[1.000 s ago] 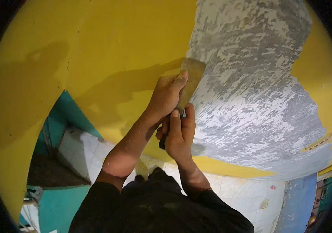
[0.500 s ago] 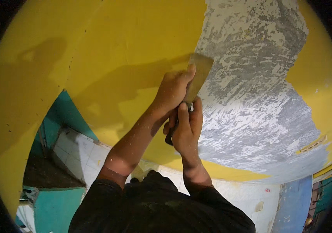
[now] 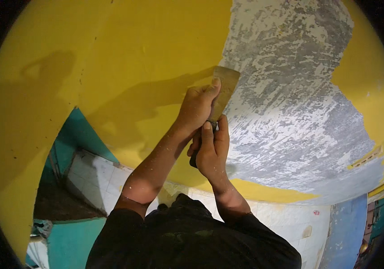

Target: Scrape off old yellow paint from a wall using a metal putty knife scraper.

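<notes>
A wide-bladed scraper point(image 3: 225, 87) with a dark handle is held up to the wall by both hands. My left hand point(image 3: 195, 106) is closed on the blade's left side, thumb laid flat along the metal. Just below, my right hand point(image 3: 213, 152) wraps the handle, its fingers near the blade's base. The blade's broad end is at the border between yellow paint point(image 3: 174, 40) and a scraped patch point(image 3: 286, 98) mottled grey and white. From this angle I cannot tell whether it touches the wall. Pale flecks dot my forearms.
White floor tiles point(image 3: 297, 219) lie below, along the wall's foot. A teal surface point(image 3: 73, 240) and a dark brown area point(image 3: 61, 201) are at lower left. A blue strip point(image 3: 346, 228) stands at lower right. Shadows of my arms fall across the yellow paint.
The view has shifted slightly, and my hands and the scraper appear a little further left. Both hands keep the same grip, and the blade stays by the patch's left border.
</notes>
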